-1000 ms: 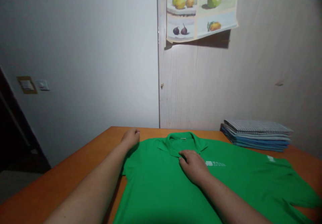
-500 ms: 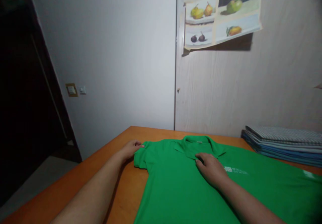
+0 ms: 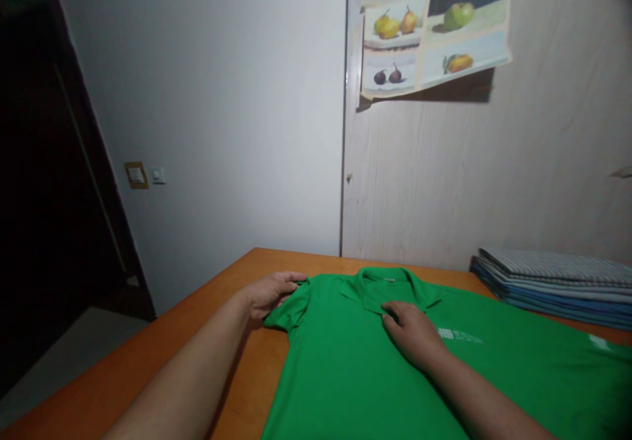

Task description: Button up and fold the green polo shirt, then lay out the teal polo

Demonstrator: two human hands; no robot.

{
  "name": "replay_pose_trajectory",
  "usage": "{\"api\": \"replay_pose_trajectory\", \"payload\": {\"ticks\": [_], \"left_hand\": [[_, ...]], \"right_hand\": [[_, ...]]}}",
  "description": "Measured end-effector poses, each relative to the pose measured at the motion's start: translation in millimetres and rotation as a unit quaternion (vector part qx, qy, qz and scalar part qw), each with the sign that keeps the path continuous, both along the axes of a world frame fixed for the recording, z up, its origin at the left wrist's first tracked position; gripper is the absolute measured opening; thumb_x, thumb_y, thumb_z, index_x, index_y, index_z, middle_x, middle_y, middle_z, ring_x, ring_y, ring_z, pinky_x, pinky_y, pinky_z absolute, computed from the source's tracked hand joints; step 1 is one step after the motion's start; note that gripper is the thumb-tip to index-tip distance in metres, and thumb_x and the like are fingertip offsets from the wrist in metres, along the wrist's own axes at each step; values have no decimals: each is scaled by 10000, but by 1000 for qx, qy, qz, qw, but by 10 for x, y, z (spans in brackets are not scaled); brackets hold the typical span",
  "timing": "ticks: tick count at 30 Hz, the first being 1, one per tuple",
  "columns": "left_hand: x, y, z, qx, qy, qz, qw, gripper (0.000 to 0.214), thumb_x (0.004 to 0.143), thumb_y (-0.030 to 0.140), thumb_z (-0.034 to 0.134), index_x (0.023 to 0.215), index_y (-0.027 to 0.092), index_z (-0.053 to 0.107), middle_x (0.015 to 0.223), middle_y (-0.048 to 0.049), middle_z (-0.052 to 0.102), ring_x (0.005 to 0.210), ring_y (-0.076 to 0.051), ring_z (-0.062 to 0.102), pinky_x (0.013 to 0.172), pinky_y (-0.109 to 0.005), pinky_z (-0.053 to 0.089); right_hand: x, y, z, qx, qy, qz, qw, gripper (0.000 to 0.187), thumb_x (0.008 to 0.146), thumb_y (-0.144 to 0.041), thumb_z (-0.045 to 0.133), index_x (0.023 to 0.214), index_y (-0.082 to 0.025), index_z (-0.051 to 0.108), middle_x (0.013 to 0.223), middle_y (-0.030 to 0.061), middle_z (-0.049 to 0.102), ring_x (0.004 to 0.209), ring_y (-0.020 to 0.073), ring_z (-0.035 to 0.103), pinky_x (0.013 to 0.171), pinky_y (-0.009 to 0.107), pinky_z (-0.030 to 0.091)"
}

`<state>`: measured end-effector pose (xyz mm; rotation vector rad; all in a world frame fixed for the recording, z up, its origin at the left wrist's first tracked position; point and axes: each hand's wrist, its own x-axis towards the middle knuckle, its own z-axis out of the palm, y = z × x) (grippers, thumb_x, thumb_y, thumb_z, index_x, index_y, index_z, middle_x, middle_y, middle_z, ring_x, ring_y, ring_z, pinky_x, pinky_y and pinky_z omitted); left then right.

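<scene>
Head view: sleeve [image 3: 291, 308] is now pulled further in over the green polo shirt [image 3: 345, 374], pinched by the left hand [image 3: 269, 293], collar area pinned by the flat, open right hand [image 3: 412, 331], so the fold is underway.

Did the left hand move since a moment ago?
Yes. The left hand slid right along the table, toward the shirt's collar, taking the sleeve with it.

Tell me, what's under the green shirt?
The orange table shows around the green shirt, which lies flat on it. On top, the right hand presses below the collar and the left hand touches a sleeve. Anything between cloth and table is covered.
</scene>
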<state>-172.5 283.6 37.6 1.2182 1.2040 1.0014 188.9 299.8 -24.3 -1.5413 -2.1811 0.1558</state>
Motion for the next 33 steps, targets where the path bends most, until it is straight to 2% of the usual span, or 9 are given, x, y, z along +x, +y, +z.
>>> {"api": "replay_pose_trajectory", "payload": {"ticks": [4,8,10,12,14,19,23,28,33], "left_hand": [[-6,84,-69,93,328,68,937,378,729,193,644,1104,158,675,847,-62,715,755,-212,680,668,-301,524],[-30,104,-121,145,408,111,895,650,618,156,737,1258,197,629,1201,-129,658,1158,-307,589,973,-375,451],[-20,86,-133,165,471,151,853,720,635,196,745,1335,214,576,1343,-166,575,1308,-364,475,1080,-451,358],[-15,77,-144,164,536,186,807,663,678,249,731,1321,220,575,1366,-182,556,1332,-392,448,1086,-498,333],[-28,94,-163,149,566,196,786,537,698,245,712,1226,222,619,1303,-175,610,1260,-386,521,1035,-486,378],[-96,243,-250,131,515,203,823,256,780,121,565,996,212,669,1034,-120,737,989,-286,675,840,-348,468],[-136,355,-306,159,454,243,842,220,877,126,463,946,201,657,1036,-94,742,982,-210,672,823,-270,466],[-283,344,-306,158,406,301,848,247,918,255,438,764,198,622,841,-61,714,805,-189,655,688,-248,451],[-521,172,-250,105,420,354,829,336,908,363,444,632,211,561,615,-48,609,606,-185,563,543,-269,328]], "right_hand": [[-2,-10,19,-4,-1,3,1000,391,930,-320,478,1214,-188,713,1228,93,719,1158,259,620,991,349,418],[-8,-11,23,-6,5,-4,1000,378,922,-318,499,1204,-197,719,1226,89,722,1162,252,620,993,340,419],[-9,-9,19,-5,4,-2,1000,380,924,-320,496,1204,-195,720,1232,91,720,1163,252,621,993,339,420],[-9,-8,16,-3,4,1,1000,391,929,-325,487,1213,-188,717,1238,98,717,1164,254,621,996,342,418],[-8,-8,14,-3,4,2,1000,400,931,-329,480,1222,-182,713,1236,104,716,1165,258,620,998,348,416],[-8,-4,15,-6,3,3,1000,397,930,-328,481,1221,-183,708,1228,98,715,1154,258,619,993,352,414],[-9,-6,19,-7,7,-2,1000,395,926,-322,486,1219,-187,712,1228,99,715,1147,257,620,987,354,419],[-7,-17,27,-6,7,2,1000,399,927,-325,480,1217,-187,715,1231,100,717,1154,259,621,994,357,421],[0,-6,18,-7,12,2,1000,395,925,-341,489,1211,-198,721,1232,95,718,1157,260,619,989,353,424]]}}
